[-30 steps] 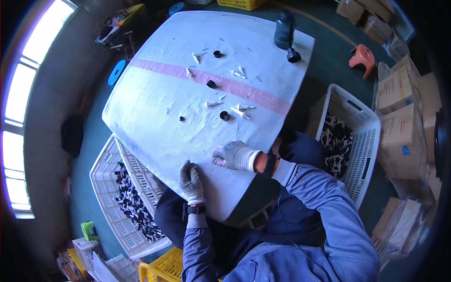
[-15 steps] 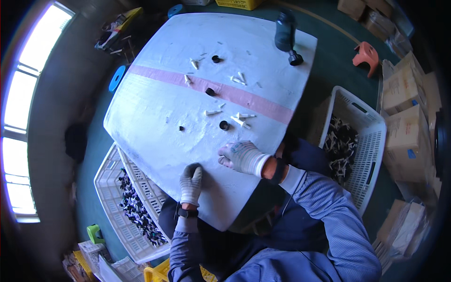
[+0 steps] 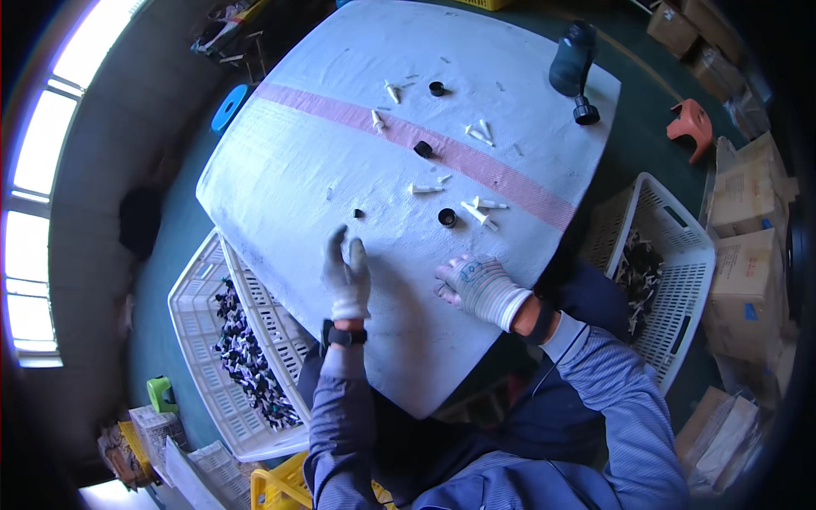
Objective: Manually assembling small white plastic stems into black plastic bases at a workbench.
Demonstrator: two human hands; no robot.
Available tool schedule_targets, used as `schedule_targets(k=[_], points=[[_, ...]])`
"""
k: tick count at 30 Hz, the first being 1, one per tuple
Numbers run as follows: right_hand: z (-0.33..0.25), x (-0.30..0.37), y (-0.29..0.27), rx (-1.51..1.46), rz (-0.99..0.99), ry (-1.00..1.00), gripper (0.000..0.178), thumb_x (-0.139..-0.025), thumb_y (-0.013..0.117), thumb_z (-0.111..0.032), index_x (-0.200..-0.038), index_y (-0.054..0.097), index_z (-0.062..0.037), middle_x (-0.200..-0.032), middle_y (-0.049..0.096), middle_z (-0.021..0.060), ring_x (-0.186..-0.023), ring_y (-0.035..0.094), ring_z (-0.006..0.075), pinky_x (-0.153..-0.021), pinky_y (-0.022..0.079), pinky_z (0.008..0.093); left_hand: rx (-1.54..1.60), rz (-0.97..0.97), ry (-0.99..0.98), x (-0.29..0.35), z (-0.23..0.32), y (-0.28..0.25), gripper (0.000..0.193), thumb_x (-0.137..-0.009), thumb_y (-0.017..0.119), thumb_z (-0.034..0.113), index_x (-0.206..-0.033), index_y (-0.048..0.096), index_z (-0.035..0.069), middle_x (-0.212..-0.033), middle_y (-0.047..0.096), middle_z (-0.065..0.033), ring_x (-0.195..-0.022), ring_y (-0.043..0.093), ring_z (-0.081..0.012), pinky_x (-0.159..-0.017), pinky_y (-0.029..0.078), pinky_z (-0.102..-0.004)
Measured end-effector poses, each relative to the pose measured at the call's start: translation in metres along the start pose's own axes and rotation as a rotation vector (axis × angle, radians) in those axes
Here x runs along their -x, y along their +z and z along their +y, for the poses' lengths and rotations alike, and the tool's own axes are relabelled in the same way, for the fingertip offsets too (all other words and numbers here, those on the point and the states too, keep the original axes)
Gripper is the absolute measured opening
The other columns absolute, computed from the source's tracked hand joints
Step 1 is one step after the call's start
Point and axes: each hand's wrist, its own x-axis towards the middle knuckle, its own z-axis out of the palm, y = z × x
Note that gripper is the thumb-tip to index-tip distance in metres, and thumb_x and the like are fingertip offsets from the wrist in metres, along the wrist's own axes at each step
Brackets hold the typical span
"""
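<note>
My left hand (image 3: 347, 274), in a whitish knit glove with darker fingertips, hovers over the near left of the table with thumb and forefinger apart and nothing between them. Just beyond its fingertips lies a small black cap (image 3: 358, 213). My right hand (image 3: 478, 286), in a matching glove, is closed with its fingers curled; whatever it may hold is hidden. Ahead of it are a black ring-shaped cap (image 3: 447, 218) and white tapered nozzle-like pieces (image 3: 480, 216). Another white piece (image 3: 425, 189) lies farther left, and a black cap (image 3: 423, 150) sits on the pink stripe.
The white-covered table (image 3: 280, 183) carries a dark bottle (image 3: 573, 59) at its far right corner. A white crate (image 3: 671, 280) of black and white parts stands to the right, another crate (image 3: 200, 331) to the left. Cardboard boxes (image 3: 748, 276) line the right side.
My left hand has reached forward toward the small black cap, its fingers spreading. My right hand stays curled. The whole view has shifted, with the table appearing farther right.
</note>
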Motion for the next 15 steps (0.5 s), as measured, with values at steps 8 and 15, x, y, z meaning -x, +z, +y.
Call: schedule_targets(k=[8,15], points=[[-0.003,-0.006,0.006,0.022,-0.098,-0.009,0.031,-0.092,0.057,-0.038,-0.105,0.060,-0.0101,-0.101,0.063,0.0114,-0.100,0.061,0.0276,-0.082,0.052,0.0436,-0.637,-0.051,0.025,-0.096,-0.057,0.035,0.052,-0.093,0.053,0.040,-0.132,0.051,0.005,-0.130,0.056,-0.0190,-0.127,0.046,-0.0351,-0.109,0.032,-0.0469],[-0.002,-0.004,0.003,0.058,-0.116,-0.109,0.030,-0.091,0.059,-0.037,-0.104,0.061,-0.0097,-0.101,0.063,0.0106,-0.100,0.061,0.0262,-0.084,0.051,0.0407,-0.149,-0.185,0.216,-0.089,-0.023,0.088,0.043,-0.097,0.050,0.035,-0.124,0.058,0.002,-0.123,0.058,-0.0219,-0.116,0.053,-0.0401,-0.101,0.041,-0.0464]])
